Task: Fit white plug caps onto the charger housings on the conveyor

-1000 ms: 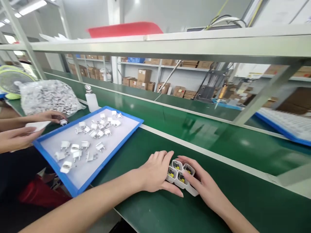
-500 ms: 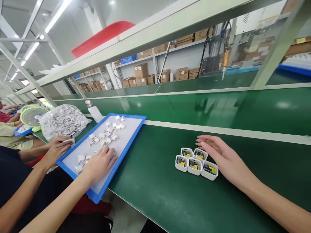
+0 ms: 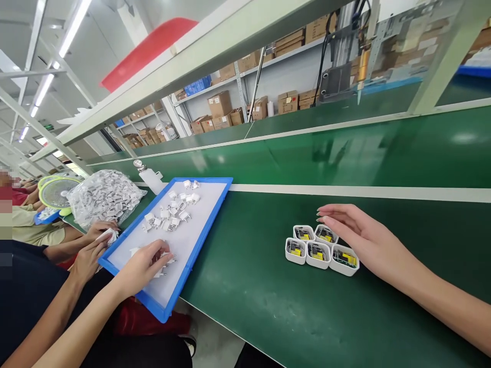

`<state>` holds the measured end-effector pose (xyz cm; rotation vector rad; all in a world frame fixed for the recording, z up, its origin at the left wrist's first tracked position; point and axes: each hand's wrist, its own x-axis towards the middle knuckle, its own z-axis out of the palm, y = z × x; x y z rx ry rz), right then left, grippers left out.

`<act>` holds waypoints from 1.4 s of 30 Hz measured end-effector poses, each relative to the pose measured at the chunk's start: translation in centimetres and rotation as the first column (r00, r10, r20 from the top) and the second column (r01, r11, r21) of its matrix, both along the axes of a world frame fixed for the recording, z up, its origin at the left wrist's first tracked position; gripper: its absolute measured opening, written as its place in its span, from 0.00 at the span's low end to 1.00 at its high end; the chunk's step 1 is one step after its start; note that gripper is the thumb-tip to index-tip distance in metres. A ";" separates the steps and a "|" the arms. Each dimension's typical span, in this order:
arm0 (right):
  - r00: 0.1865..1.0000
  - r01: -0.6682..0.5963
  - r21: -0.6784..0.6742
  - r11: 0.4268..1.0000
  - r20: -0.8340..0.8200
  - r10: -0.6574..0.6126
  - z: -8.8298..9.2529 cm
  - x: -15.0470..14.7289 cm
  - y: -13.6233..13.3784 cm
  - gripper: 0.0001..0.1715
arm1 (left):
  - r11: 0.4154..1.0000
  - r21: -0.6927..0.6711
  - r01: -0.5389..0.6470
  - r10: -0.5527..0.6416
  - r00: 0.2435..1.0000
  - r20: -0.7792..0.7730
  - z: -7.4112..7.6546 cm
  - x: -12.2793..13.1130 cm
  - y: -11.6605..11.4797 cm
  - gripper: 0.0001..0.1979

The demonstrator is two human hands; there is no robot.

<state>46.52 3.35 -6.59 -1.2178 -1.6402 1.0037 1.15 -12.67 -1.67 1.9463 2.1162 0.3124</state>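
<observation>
"Green bench (image 3: 268, 306) fills the head view. What lies on it?"

"Five white charger shells (image 3: 320, 249), open side up with yellow parts inside. They sit packed together at about 4 o'clock from the middle of the view, two behind and three in front."

"And the right hand (image 3: 356, 237)?"

"It is at 3 o'clock of the cluster, with the fingers (image 3: 333, 217) stretched out, close together and gripping nothing. The fingertips reach over the back-right shell. I cannot tell whether they touch it."

"Where is the left hand (image 3: 143, 266)?"

"At 8 o'clock, inside the blue tray (image 3: 172, 301), well apart from the shells. Its fingers are curled down around a few white plug pieces (image 3: 165, 259), and metal prongs stick out past the fingertips. I cannot tell whether the pieces are lifted or only pressed to the tray liner."

"Anything else in the tray?"

"More loose plug pieces, scattered toward its 12 o'clock end."

"And beyond the tray?"

"At its 9 o'clock edge a co-worker's hands (image 3: 94, 250) hold something small and white. A clear bag (image 3: 103, 197) of white parts lies at 10 o'clock of the tray, with a white bottle (image 3: 151, 179) just beside the tray's far corner."
</observation>
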 end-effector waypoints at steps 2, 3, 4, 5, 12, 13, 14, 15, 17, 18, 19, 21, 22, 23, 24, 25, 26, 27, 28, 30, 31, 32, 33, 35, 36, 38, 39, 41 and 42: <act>1.000 0.003 -0.004 1.000 0.003 -0.003 0.1 0.0 0.0 0.33 | 0.999 0.035 -0.030 0.029 0.998 0.047 -0.5 -0.1 -0.1 0.20; 1.000 0.004 -0.007 1.000 0.004 -0.003 0.2 -0.1 -0.1 0.34 | 0.998 0.051 -0.049 0.046 0.997 0.060 -0.7 -0.1 -0.1 0.20; 1.000 0.004 -0.011 1.000 0.003 -0.004 0.3 -0.1 -0.2 0.35 | 0.996 0.062 -0.066 0.061 0.996 0.068 -0.9 0.0 0.0 0.21; 1.000 0.002 -0.016 1.000 0.001 -0.002 0.4 -0.2 -0.3 0.35 | 0.995 0.067 -0.080 0.075 0.994 0.075 -1.0 0.2 0.1 0.21; 1.000 -0.026 -0.017 1.000 0.017 0.026 0.9 -0.2 -0.8 0.32 | 0.975 0.149 -0.166 0.154 0.984 0.090 -0.4 2.3 1.7 0.25; 0.999 -0.030 -0.011 0.999 0.019 0.030 0.8 -0.2 -0.9 0.31 | 0.970 0.175 -0.168 0.156 0.985 0.077 -0.2 2.6 2.2 0.25; 0.999 -0.034 -0.006 0.999 0.020 0.034 0.8 -0.1 -0.9 0.31 | 0.967 0.193 -0.166 0.157 0.986 0.063 0.0 2.9 2.7 0.25; 0.999 -0.036 -0.002 0.999 0.021 0.036 0.8 -0.1 -0.8 0.31 | 0.966 0.200 -0.161 0.154 0.987 0.052 0.2 3.0 3.2 0.25; 0.999 -0.039 0.002 0.999 0.023 0.039 0.8 0.0 -0.8 0.30 | 0.977 0.172 -0.125 0.119 0.992 0.047 0.7 2.9 3.7 0.24; 0.999 -0.043 0.002 0.999 0.024 0.043 0.8 0.1 -0.8 0.29 | 0.986 0.139 -0.092 0.086 0.995 0.050 0.9 2.7 3.7 0.24; 0.999 -0.048 0.001 0.999 0.026 0.048 0.8 0.1 -0.8 0.28 | 0.994 0.096 -0.055 0.050 0.997 0.059 0.9 2.4 3.4 0.22; 0.998 -0.062 -0.001 0.998 0.033 0.062 0.8 0.1 -0.9 0.26 | 0.999 0.034 -0.021 0.018 0.996 0.086 0.5 1.6 2.1 0.21; 0.997 -0.068 0.002 0.998 0.038 0.068 0.8 0.0 -0.9 0.25 | 0.999 0.029 -0.037 0.034 0.995 0.096 0.1 1.2 1.3 0.22; 0.996 -0.074 0.007 0.997 0.045 0.074 0.8 0.0 -1.0 0.24 | 0.997 0.041 -0.072 0.067 0.993 0.101 -0.4 0.8 0.4 0.23; 0.996 -0.079 0.013 0.997 0.050 0.079 0.8 -0.1 -1.0 0.23 | 0.992 0.062 -0.109 0.102 0.990 0.101 -1.0 0.5 -0.4 0.25; 0.995 -0.083 0.017 0.996 0.055 0.082 0.8 -0.1 -1.1 0.21 | 0.987 0.083 -0.134 0.127 0.988 0.093 -1.6 0.2 -1.0 0.26; 0.995 -0.085 0.018 0.996 0.057 0.084 0.9 -0.2 -1.1 0.20 | 0.984 0.100 -0.145 0.138 0.988 0.076 -2.1 0.1 -1.4 0.27; 0.995 -0.085 0.017 0.996 0.058 0.084 0.9 -0.2 -1.2 0.19 | 0.983 0.110 -0.144 0.139 0.989 0.053 -2.6 -0.1 -1.6 0.28; 0.995 -0.083 0.014 0.996 0.055 0.083 1.0 -0.2 -1.2 0.17 | 0.983 0.118 -0.144 0.141 0.990 0.030 -2.9 -0.1 -1.5 0.28; 0.996 -0.078 0.013 0.997 0.050 0.077 1.0 -0.2 -1.4 0.15 | 0.980 0.125 -0.154 0.157 0.987 -0.017 -3.1 -0.1 -0.7 0.28; 0.996 -0.078 0.016 0.997 0.047 0.077 1.0 -0.2 -1.5 0.15 | 0.978 0.120 -0.169 0.174 0.984 -0.039 -3.1 0.0 -0.2 0.27; 0.996 -0.080 0.021 0.997 0.045 0.079 1.0 -0.2 -1.5 0.14 | 0.977 0.109 -0.185 0.192 0.980 -0.058 -3.0 0.1 0.3 0.26; 0.996 -0.083 0.026 0.996 0.045 0.082 1.0 -0.2 -1.6 0.14 | 0.976 0.093 -0.198 0.205 0.976 -0.074 -2.9 0.2 0.8 0.25; 0.995 -0.091 0.038 0.995 0.045 0.090 1.0 -0.2 -1.6 0.13 | 0.976 0.077 -0.205 0.211 0.974 -0.081 -2.8 0.5 1.3 0.25; 0.995 -0.094 0.045 0.995 0.044 0.092 0.9 -0.2 -1.7 0.13 | 0.977 0.081 -0.196 0.202 0.977 -0.074 -2.9 0.6 1.3 0.24; 0.995 -0.094 0.063 0.994 0.041 0.092 0.9 -0.2 -1.7 0.11 | 0.984 0.095 -0.149 0.155 0.986 -0.056 -3.4 0.9 1.0 0.23; 0.995 -0.094 0.074 0.993 0.040 0.092 0.8 -0.2 -1.8 0.10 | 0.985 0.111 -0.129 0.136 0.989 -0.055 -3.8 0.9 0.6 0.22; 0.995 -0.099 0.092 0.991 0.039 0.096 0.8 -0.2 -1.9 0.09 | 0.981 0.152 -0.121 0.133 0.988 -0.074 -4.6 0.7 -0.1 0.20; 0.994 -0.102 0.099 0.990 0.039 0.099 0.7 -0.2 -1.9 0.09 | 0.979 0.152 -0.135 0.149 0.985 -0.090 -4.9 0.3 -0.3 0.19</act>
